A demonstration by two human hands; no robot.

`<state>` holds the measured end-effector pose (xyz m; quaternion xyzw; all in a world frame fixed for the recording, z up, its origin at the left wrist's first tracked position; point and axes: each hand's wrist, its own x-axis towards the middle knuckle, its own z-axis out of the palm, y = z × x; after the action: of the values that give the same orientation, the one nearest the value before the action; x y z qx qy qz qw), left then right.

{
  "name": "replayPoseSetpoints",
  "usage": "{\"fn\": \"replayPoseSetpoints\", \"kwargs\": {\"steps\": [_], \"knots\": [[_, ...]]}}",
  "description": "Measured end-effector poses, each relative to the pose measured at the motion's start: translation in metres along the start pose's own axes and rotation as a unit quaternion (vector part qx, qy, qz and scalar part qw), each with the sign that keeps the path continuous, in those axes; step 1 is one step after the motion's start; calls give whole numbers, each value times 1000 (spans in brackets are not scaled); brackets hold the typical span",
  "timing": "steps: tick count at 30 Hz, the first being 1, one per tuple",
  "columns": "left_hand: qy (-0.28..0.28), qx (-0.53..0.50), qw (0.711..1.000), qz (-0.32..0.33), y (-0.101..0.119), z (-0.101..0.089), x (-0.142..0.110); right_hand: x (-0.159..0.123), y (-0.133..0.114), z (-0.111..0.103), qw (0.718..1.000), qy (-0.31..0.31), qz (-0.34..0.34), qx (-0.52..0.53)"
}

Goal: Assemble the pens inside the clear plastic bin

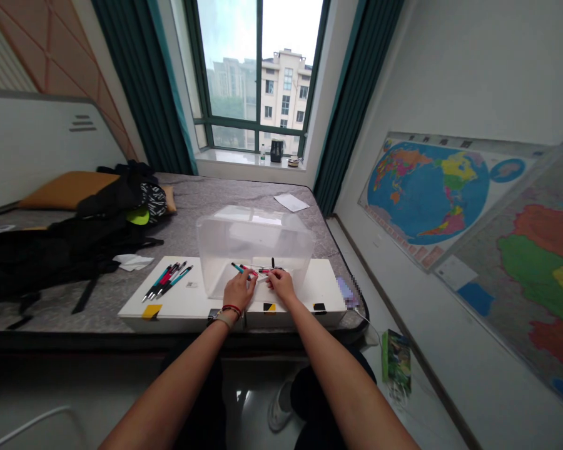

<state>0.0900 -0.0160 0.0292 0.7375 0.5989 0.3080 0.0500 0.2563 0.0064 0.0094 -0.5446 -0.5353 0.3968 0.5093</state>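
Note:
My left hand [239,289], with a red cord and a band at the wrist, pinches a red pen [250,271] at its fingertips. A teal pen [237,267] lies just beyond those fingers. Close on the right, my right hand [281,284] has its fingers pinched together; what they hold is too small to make out. Both hands are at the open side of a clear plastic bin [216,240] tipped on its side. Small red and black pen parts [273,265] lie around the right fingertips, partly hidden. Left of the bin, several teal, red and black pens [166,281] lie in a bunch.
White boxes [141,287] with yellow and black tape support the bin and pens on a grey mattress [192,194]. Black bags [51,262] and a crumpled tissue [132,262] lie left. A paper sheet [291,202] is behind, and a green box [396,361] stands on the floor right.

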Motion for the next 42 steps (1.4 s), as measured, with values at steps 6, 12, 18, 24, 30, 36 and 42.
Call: {"fn": "replayPoseSetpoints", "kwargs": {"steps": [6,12,18,24,30,36,42], "knots": [[-11,5,1000,5,-3,3,0,-2,-3,-1,1000,-4,-12,-2],[2,-21,1000,0,-10,4,0,-3,-7,-1,1000,-4,-2,6],[-6,-43,999,-20,-10,7,0,0,-2,0,1000,-11,-2,6],[18,-48,998,-23,-11,7,0,1,-1,1,1000,-13,-6,-4],[81,-42,996,-2,-10,3,0,-2,-7,1,1000,-14,-7,11],[71,-32,997,-10,-10,3,0,-1,-5,1,1000,-15,4,20],[61,-33,998,-2,-10,2,0,0,-4,1,1000,-18,-2,20]]}}
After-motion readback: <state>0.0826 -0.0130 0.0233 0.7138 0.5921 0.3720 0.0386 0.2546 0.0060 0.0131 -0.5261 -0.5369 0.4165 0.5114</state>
